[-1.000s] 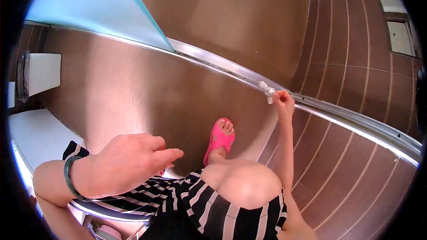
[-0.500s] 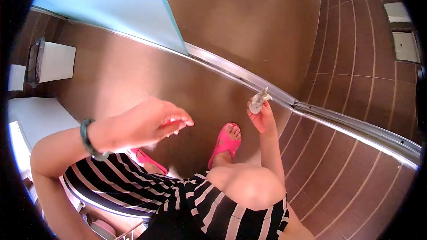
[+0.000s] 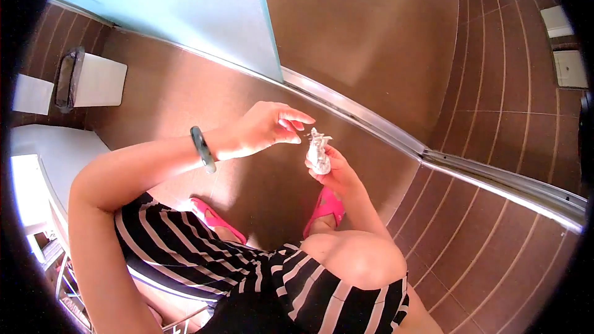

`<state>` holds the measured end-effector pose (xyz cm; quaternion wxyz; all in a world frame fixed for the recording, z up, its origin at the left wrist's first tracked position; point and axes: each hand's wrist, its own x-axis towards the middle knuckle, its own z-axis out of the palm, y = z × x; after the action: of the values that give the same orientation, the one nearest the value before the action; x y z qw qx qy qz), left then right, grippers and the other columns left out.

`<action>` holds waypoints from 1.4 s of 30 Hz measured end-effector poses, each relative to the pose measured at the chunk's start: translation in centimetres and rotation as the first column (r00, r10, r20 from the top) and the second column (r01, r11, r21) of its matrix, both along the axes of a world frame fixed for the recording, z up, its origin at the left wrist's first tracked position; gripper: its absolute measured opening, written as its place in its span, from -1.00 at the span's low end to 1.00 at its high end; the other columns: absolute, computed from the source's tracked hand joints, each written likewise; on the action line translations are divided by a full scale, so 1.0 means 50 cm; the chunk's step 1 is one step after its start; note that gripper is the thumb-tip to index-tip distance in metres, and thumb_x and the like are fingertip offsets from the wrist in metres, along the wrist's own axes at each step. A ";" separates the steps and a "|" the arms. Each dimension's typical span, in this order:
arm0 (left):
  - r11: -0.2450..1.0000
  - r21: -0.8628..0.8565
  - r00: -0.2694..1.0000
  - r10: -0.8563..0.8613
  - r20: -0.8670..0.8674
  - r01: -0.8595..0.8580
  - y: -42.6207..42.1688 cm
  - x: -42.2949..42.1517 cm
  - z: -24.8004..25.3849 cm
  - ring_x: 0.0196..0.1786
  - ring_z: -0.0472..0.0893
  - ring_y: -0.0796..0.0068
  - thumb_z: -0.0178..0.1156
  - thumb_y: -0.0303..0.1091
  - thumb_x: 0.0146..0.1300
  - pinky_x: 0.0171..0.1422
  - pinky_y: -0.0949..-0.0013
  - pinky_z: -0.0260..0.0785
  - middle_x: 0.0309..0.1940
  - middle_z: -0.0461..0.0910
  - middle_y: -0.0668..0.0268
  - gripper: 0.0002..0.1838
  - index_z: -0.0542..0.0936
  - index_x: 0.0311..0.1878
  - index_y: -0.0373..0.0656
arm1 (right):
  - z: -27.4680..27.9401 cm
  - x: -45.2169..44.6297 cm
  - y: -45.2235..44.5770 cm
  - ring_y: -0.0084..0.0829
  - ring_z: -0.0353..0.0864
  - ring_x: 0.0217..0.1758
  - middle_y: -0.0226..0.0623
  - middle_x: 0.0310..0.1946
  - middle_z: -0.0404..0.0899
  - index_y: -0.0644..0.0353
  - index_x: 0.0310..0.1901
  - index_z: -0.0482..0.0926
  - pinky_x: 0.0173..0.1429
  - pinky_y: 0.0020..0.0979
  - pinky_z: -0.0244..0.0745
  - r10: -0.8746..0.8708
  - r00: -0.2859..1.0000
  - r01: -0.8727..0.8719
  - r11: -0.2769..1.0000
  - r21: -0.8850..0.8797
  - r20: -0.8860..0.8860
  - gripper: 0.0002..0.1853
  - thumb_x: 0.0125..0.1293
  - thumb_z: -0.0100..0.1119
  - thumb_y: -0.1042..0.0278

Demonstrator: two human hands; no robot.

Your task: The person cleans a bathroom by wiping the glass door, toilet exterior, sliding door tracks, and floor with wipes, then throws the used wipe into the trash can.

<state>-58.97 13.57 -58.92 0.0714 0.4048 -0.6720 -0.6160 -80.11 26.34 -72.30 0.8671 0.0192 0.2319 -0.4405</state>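
Note:
My right hand (image 3: 336,175) grips a crumpled whitish wad (image 3: 318,153), like a scrunched tissue, with ragged ends sticking up; its exact kind is not clear. Close to the upper left of the wad is my left hand (image 3: 267,128), wearing a dark green bangle (image 3: 202,149) at the wrist. Its index finger is stretched out and the other fingers bend loosely, apart from the thumb. Nothing shows in that hand, and a small gap separates it from the wad.
A frosted glass panel (image 3: 179,12) stands above a metal floor track (image 3: 356,113) that crosses the brown floor. At left is a white bin (image 3: 101,80) with a dark liner. Brown tiled wall (image 3: 470,229) rises on the right. Pink slippers (image 3: 325,210) are on my feet.
My right hand has moved left and slightly down with the wad. My left hand has come right and up toward it, its fingers more extended. The view has shifted slightly.

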 end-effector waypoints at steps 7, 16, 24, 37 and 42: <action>0.997 0.078 0.997 0.011 0.082 -0.017 0.015 -0.007 -0.022 -0.13 0.65 0.55 0.28 -0.41 0.25 -0.04 0.45 0.48 -0.21 0.70 0.33 -0.79 0.67 -0.05 -0.14 | 0.009 0.021 -0.010 -0.54 0.61 -0.23 -0.37 -0.15 0.61 0.21 0.07 0.51 -0.25 -0.56 0.49 0.046 0.999 -0.047 0.998 -0.046 -0.023 -0.71 0.32 0.14 0.46; 0.408 -0.824 0.917 -0.245 0.316 0.393 0.068 -0.024 -0.026 -0.27 0.53 0.30 0.19 -0.47 0.02 -0.17 0.38 0.48 -0.31 0.49 0.26 -0.85 0.54 -0.29 -0.21 | 0.088 0.075 -0.043 -0.52 0.54 -0.18 -0.35 -0.15 0.56 0.24 -0.05 0.47 -0.11 -0.51 0.50 -0.167 0.972 0.184 0.979 0.091 -0.167 -0.84 0.36 0.05 0.49; 0.377 -0.778 0.861 -0.298 0.412 0.503 0.118 -0.014 -0.081 -0.15 0.52 0.38 0.17 -0.42 -0.03 -0.10 0.42 0.48 -0.20 0.49 0.25 -0.48 0.49 0.07 -0.41 | 0.015 0.049 -0.034 -0.58 0.55 -0.27 -0.41 -0.27 0.58 0.24 -0.10 0.54 -0.15 -0.52 0.46 -0.137 0.795 0.146 0.989 -0.034 -0.591 -0.84 0.29 0.18 0.51; 0.648 -0.446 0.781 -0.438 0.446 0.618 0.095 0.036 -0.091 -0.11 0.58 0.24 0.11 -0.42 0.17 -0.12 0.24 0.52 -0.15 0.53 0.25 -0.66 0.55 0.06 -0.11 | -0.119 -0.431 -0.263 -0.19 0.63 -0.25 -0.13 -0.34 0.63 0.09 -0.16 0.72 -0.12 -0.22 0.50 -0.292 -0.725 -0.338 0.940 -0.048 -0.624 -0.77 0.11 0.32 0.32; 0.699 -0.313 0.754 -0.508 0.416 0.643 0.088 0.024 -0.092 -0.09 0.60 0.18 0.19 -0.40 0.21 -0.07 0.21 0.53 -0.09 0.59 0.21 -0.70 0.60 0.03 -0.09 | -0.180 -0.303 -0.313 -0.19 0.58 -0.25 -0.08 -0.38 0.53 0.16 -0.31 0.69 -0.16 -0.21 0.46 -0.401 -0.658 -0.463 0.883 -0.077 -0.637 -0.85 0.18 0.25 0.29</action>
<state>-57.78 17.99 -63.51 -0.1404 0.2321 -0.8881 -0.3710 -95.26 10.70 -81.32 0.1073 -0.6108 0.7632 -0.1817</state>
